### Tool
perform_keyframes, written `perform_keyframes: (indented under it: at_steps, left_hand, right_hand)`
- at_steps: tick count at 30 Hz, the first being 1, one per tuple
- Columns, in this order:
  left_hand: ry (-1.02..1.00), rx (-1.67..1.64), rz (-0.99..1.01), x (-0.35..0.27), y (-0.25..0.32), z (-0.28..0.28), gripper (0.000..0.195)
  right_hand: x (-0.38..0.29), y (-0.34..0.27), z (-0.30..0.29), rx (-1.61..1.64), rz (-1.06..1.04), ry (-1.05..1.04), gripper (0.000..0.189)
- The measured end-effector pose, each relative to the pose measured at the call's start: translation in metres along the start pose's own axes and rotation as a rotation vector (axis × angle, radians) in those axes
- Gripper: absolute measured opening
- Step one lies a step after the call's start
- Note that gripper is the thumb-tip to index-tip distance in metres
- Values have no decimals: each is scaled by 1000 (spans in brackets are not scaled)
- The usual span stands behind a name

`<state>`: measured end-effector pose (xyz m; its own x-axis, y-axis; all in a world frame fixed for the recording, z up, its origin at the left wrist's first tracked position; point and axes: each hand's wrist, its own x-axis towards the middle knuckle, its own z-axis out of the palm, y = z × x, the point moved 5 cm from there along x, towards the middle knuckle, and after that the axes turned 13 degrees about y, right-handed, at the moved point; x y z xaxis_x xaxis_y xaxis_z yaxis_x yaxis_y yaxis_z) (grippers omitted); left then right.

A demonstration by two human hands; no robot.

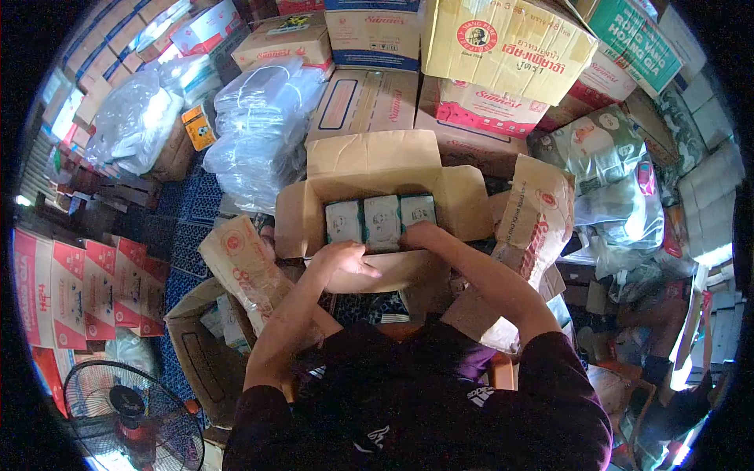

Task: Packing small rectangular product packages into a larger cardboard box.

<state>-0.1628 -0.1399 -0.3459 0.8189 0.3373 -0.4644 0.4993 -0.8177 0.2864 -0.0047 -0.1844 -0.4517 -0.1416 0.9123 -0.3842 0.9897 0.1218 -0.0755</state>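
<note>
Before me stands an open cardboard carton [374, 144] with its flaps folded outward. Inside it, a left packet [344, 221], a middle packet [383, 222] and a right packet [419, 209] stand side by side, pale grey-green with printed drawings. My left hand [343, 259] lies over the carton's near rim, its thumb stretched along the near flap [400, 272]; how firmly it holds the rim is unclear. My right hand [423, 235] reaches into the near right corner, touching or very near the right packet, with its fingertips hidden.
An open carton [197, 353] with packets stands at lower left, near a black fan [126, 403]. Clear plastic bags [259, 123] are stacked left of my carton. Closed cartons [368, 106] rise behind it. Wrapped packs [612, 153] lie at right. A torn carton flap [539, 218] sticks up nearby.
</note>
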Motion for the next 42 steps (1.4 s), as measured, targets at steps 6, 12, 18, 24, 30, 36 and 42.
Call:
perform_keyframes:
  at_steps: [6,12,18,24,30,36,42]
  left_hand:
    - [-5,-6,15,3,0,1,84]
    - [-25,13,10,1,-1,1,83]
    - [15,-1,39,2,1,0,82]
    - [32,-38,40,3,-2,2,82]
    - [12,-30,-1,2,-2,3,82]
    - [-16,-12,-14,1,-1,1,83]
    - [44,-12,-8,2,2,-1,82]
  right_hand:
    - [1,3,6,0,-57,47,29]
    - [1,-1,-1,77,31,5,32]
    - [-5,-1,-5,93,-21,40,32]
    - [-8,-4,-13,128,38,-11,32]
    - [-11,-10,-21,42,-55,-65,31]
    - [-11,-9,-21,63,11,-78,30]
    - [-13,-2,-13,57,-9,47,28]
